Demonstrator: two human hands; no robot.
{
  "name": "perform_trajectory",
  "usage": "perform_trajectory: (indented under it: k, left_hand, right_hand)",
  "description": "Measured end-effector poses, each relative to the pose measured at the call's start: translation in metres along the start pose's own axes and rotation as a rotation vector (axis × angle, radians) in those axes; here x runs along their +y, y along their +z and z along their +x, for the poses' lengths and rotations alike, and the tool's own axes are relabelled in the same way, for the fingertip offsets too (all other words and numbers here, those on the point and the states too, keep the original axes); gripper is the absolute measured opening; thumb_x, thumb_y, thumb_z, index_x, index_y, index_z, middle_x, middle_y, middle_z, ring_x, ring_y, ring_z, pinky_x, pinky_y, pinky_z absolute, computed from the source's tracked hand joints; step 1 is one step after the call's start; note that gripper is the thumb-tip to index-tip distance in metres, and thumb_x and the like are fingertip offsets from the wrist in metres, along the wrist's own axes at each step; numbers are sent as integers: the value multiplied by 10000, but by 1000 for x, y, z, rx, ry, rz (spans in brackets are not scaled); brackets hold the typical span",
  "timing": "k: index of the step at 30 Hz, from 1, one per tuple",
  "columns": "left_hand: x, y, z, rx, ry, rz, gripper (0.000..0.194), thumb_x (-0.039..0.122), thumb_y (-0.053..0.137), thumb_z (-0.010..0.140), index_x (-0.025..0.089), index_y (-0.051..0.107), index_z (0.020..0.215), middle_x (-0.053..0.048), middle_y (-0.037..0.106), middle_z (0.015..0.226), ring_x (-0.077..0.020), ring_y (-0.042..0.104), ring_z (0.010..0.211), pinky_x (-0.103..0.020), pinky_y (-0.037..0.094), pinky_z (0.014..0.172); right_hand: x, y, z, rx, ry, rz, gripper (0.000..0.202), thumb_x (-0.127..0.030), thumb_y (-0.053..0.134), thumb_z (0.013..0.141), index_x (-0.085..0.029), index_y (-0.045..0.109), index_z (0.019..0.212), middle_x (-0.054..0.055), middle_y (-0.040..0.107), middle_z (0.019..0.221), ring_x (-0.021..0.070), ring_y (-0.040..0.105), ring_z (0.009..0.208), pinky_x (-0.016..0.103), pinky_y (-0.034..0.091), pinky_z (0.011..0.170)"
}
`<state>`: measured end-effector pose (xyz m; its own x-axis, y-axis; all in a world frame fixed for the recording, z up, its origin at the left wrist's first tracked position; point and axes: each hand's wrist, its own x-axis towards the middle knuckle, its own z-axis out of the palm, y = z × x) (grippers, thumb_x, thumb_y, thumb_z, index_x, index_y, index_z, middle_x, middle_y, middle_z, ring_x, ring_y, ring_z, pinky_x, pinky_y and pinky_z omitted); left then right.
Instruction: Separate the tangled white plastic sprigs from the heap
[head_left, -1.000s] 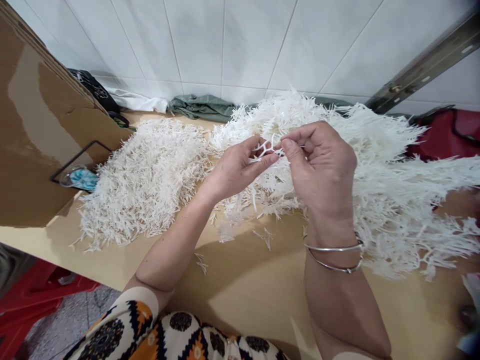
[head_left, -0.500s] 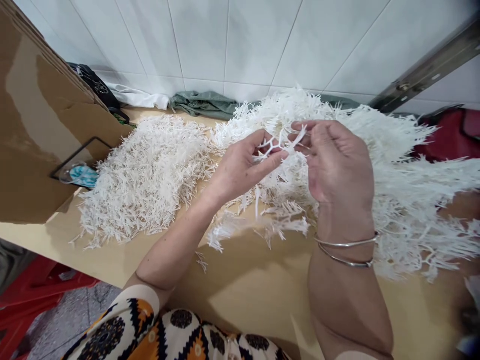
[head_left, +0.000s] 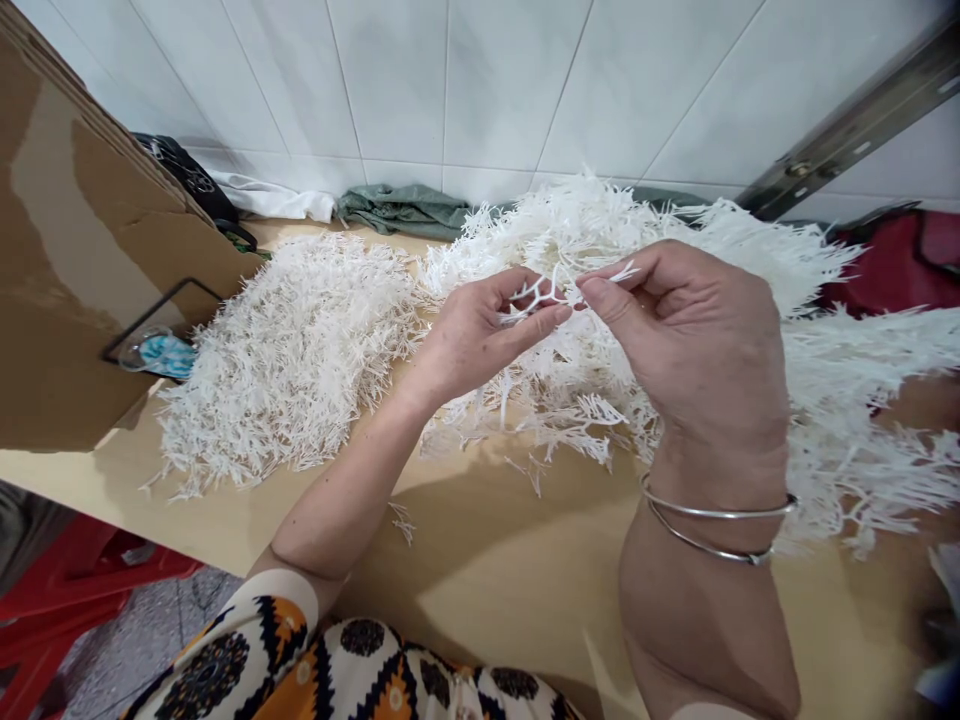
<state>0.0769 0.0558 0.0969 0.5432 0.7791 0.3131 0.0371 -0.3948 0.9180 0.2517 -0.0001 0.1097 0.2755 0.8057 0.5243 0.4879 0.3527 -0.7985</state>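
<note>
While the pale tabletop (head_left: 465,570) is bearing a heap of white branching sprigs (head_left: 585,220), your right hand (head_left: 697,335) is pinching beside your left hand (head_left: 474,335), which is gripping a forked white sprig (head_left: 541,293) over the heap — seemingly steadying it beside the right's pinched slender tips (head_left: 626,271).

Silver bangles (head_left: 720,514); boldly patterned clothing (head_left: 360,675)
</note>
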Motion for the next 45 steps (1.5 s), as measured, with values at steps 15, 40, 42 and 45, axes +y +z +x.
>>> perform_trajectory:
  k: [15,40,42,45]
  left_hand:
    - [6,0,-2,143,64,80,384,597,694,955,226,606,912,-13,641,867,-129,567,768,-282,492,677]
    - [4,-5,-2,-88,19,51,433,660,591,993,232,527,982,-19,645,889,-145,591,795,-303,501,707]
    - [2,-1,-2,-111,25,103,436,667,556,1008,234,514,979,-14,631,855,-143,568,754,-311,482,685]
    - [-2,6,0,-91,27,153,430,658,515,1031,232,506,974,-13,633,842,-143,562,742,-321,477,692]
  right_hand:
    - [0,-12,0,-99,75,173,239,-440,660,1024,-269,819,1074,34,810,1112,175,748,992,373,599,931]
    - [-2,-28,3,-274,17,-41,127,-261,827,793,-293,725,862,-31,740,820,190,700,780,367,574,749]
    - [1,-28,3,-247,-53,-176,114,-215,771,824,-300,705,862,-24,744,841,208,694,801,391,557,785]
    - [5,-18,2,-181,-122,-339,175,-137,682,836,-304,645,874,-2,732,868,235,679,826,408,533,799]
